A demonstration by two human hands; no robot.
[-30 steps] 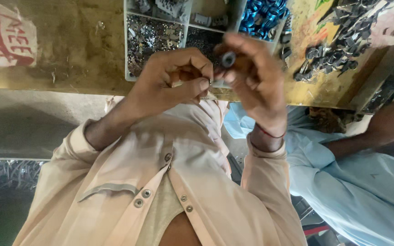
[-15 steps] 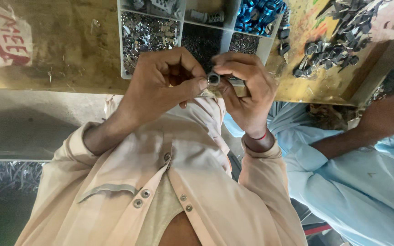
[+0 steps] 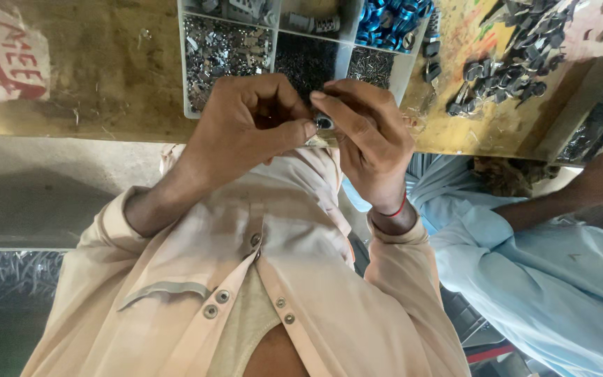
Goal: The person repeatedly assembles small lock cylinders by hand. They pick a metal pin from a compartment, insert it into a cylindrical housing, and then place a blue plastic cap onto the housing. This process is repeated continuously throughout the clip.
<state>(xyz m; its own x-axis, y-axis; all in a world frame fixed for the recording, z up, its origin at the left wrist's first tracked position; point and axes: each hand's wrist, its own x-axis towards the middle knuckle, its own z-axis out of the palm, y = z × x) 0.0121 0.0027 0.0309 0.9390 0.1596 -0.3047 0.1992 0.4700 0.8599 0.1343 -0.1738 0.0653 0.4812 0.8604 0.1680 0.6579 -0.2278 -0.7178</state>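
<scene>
Hands [image 3: 319,126] before the compartment tray [image 3: 188,84]; loose parts [image 3: 504,70] apparently right.

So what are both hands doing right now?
Left hand: closed, pinching the small dark round part.
Right hand: closed, fingers pinching the same part.

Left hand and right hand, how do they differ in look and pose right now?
The right hand has a red band at its wrist; the left hand has a bare wrist. The left hand is curled almost into a fist, thumb stretched out; the right hand reaches with a straighter forefinger. Both pinch one small round part near the parts tray.
</scene>
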